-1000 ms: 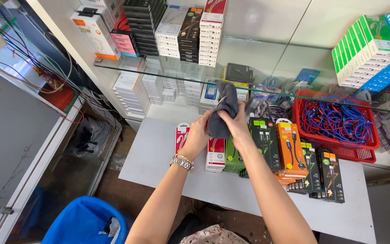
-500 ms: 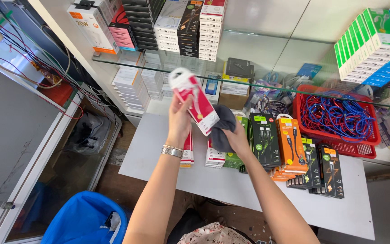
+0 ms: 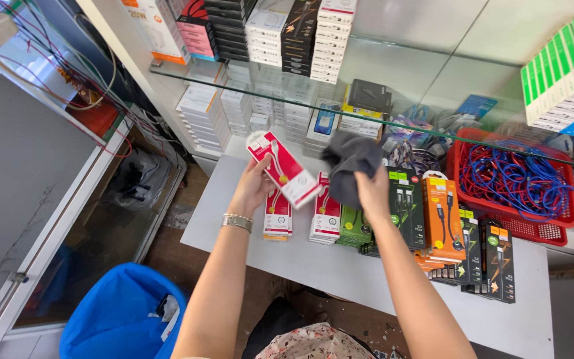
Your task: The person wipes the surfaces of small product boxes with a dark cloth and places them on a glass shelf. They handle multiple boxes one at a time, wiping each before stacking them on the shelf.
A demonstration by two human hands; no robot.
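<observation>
- Rightward, a red basket (image 3: 565, 223) on the worktop (image 3: 340, 266) holds tangled blue and red cables (image 3: 509, 178).
- Left hand (image 3: 254, 186) grips a red-and-white cable box (image 3: 284, 169) above the stacked boxes (image 3: 327, 216).
- Right hand (image 3: 372, 189) clutches a grey cloth (image 3: 348, 163).
- Near left, a blue bin (image 3: 117, 316) sits on the floor.

Right hand (image 3: 371, 193) mostly hidden by dark grey cloth (image 3: 348, 166). Left palm (image 3: 255, 187) behind red-white pkg (image 3: 283, 169). Stacked red-white pkgs (image 3: 278, 219) partly covered. Blue bin (image 3: 117, 316) cut off at bottom edge. Pkg print too small to tell.
</observation>
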